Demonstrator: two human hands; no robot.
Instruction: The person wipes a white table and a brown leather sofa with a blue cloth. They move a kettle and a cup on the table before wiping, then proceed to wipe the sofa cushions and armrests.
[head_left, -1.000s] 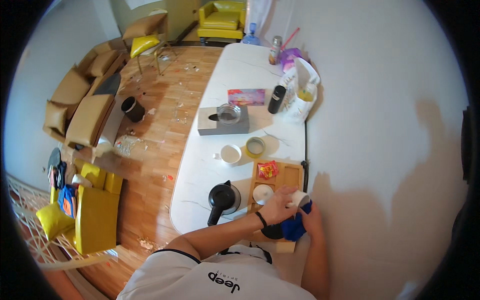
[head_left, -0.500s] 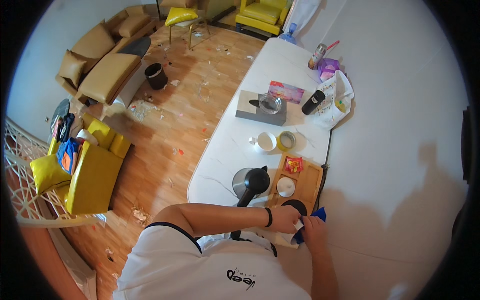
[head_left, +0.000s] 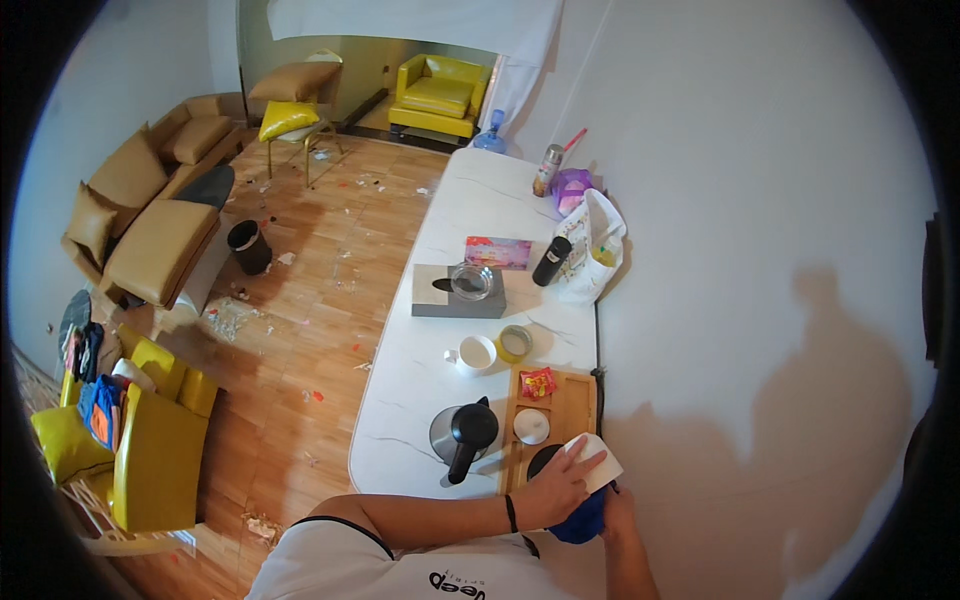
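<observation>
Left hand (head_left: 562, 487) slid out onto white cloth (head_left: 597, 462) at wooden tray (head_left: 572, 408) corner — fingers spread flat on it. Right hand (head_left: 612, 507) pinches blue cloth (head_left: 582, 520) below. Press evenly, wipe slowly — mind kettle (head_left: 465, 437) nearby.

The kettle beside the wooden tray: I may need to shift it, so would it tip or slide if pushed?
The kettle looks squat and wide-based, so probably steady. On the smooth white table it would likely slide. Its metal body suggests some weight.

home living room | tan sofa (head_left: 150, 215) | yellow armchair (head_left: 438, 92) | kettle (head_left: 463, 436)
</observation>
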